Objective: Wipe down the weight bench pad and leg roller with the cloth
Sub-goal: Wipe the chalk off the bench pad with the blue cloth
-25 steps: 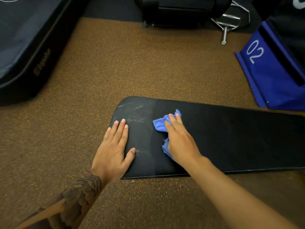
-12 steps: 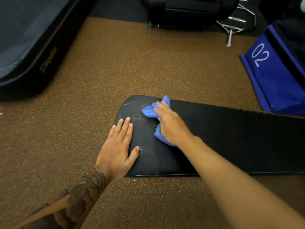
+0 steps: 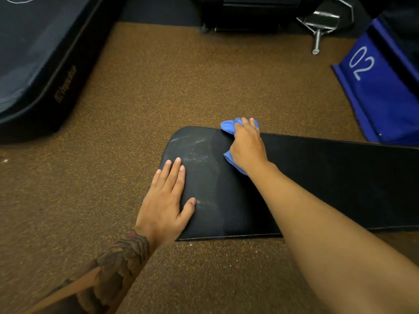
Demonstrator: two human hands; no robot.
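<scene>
The black bench pad (image 3: 328, 177) runs from the centre to the right edge, over brown speckled floor. Its rounded left end shows pale, dusty smears. My left hand (image 3: 166, 202) lies flat on that left end, fingers spread, holding nothing. My right hand (image 3: 248, 147) presses a bunched blue cloth (image 3: 229, 126) against the pad's far edge; cloth sticks out beyond the fingertips and below the palm. No leg roller is in view.
A large black padded mat (image 3: 38, 64) with a gold logo lies at the upper left. A blue box marked 02 (image 3: 381, 91) stands at the right. Black equipment (image 3: 249, 12) and a chrome bar (image 3: 317, 35) sit along the top.
My right hand has slid the blue cloth away from me across the pad, from the middle to the far edge. My left hand has stayed flat on the pad's left end.
</scene>
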